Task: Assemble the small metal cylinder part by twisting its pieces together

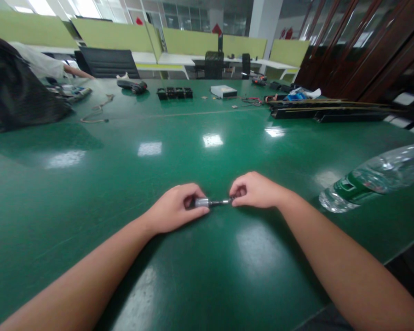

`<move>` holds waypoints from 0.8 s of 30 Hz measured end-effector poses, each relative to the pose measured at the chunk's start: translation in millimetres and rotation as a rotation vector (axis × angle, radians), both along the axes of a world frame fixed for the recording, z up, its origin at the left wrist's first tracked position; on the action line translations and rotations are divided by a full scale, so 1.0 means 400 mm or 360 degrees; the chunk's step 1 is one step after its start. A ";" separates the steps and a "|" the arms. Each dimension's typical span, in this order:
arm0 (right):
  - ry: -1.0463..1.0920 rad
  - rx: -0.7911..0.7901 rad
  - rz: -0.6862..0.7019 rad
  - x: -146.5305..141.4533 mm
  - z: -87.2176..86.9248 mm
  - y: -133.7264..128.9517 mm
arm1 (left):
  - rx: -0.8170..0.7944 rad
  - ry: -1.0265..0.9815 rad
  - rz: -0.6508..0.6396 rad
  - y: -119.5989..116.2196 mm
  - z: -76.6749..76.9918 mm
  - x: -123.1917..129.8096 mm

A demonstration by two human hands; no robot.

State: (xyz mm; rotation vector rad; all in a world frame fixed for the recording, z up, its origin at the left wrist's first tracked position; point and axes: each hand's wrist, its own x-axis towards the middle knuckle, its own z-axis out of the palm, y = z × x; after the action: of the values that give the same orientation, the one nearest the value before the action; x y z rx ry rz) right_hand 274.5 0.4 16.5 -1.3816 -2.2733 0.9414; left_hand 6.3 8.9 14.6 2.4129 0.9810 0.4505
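Note:
A small screwdriver [203, 202] with a grey handle and a thin dark metal shaft lies level, close over the green table [207, 266]. Wrapped round its handle end are the fingers and thumb of my left hand [174, 207]. At the other end, my right hand [257, 191] pinches the shaft's tip between thumb and fingers. Whether a separate bit or other small part sits in that pinch is hidden.
To the right a clear plastic bottle [362, 186] with a green label lies on its side. Farther back are a black fan row [174, 93], a white box [223, 92], dark metal rails [296, 111], a cable [98, 109] and a black bag [17, 92]. Behind it, a person's arm [77, 71] shows.

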 end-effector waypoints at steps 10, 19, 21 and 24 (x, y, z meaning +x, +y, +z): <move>0.0018 -0.0052 0.0011 -0.008 0.000 -0.001 | 0.0008 0.0027 0.0010 0.001 -0.001 -0.003; 0.0169 0.0261 0.0076 -0.080 -0.036 -0.024 | 0.0003 0.0008 0.0059 -0.001 -0.008 0.002; 0.0180 0.0303 0.0091 -0.088 -0.041 -0.026 | 0.0011 0.0018 0.0071 -0.002 -0.009 0.003; 0.0186 0.0324 0.0089 -0.089 -0.043 -0.027 | 0.0020 0.0030 0.0065 -0.002 -0.008 0.003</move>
State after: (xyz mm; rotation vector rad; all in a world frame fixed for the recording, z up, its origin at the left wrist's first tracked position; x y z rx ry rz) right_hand 238.7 -10.5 -0.7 -1.1536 -2.2589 0.7615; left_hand 7.5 8.0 11.2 2.4163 1.0405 0.4507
